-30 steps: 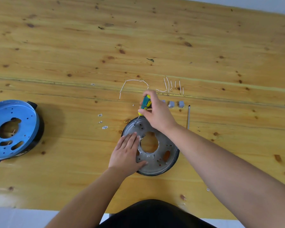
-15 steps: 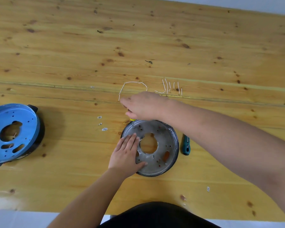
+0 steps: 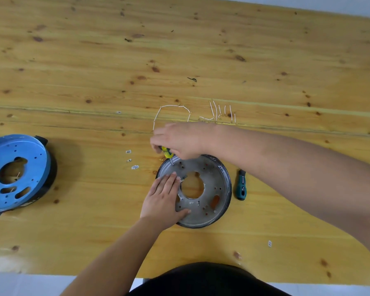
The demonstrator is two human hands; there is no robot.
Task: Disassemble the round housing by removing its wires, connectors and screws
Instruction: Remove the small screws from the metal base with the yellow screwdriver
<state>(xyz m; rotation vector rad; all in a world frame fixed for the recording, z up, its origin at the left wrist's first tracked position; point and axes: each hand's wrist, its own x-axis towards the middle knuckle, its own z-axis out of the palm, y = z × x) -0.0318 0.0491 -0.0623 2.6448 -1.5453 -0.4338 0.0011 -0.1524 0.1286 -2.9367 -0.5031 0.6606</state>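
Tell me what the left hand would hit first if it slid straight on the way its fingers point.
Probably the screwdriver shaft held by the right hand, at the grey housing's far rim; the left hand points there, though depth is unclear.

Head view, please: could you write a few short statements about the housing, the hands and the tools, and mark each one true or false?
1. The left hand lies flat on the grey housing. True.
2. The right hand is empty. False: it grips a yellow-green screwdriver whose tip meets the housing's far left rim.
3. A teal screwdriver lies on the table right of the housing. True.
4. The blue housing is stacked on the grey one. False: it sits apart, at the left edge.
5. The removed wires lie beyond the right hand. True.
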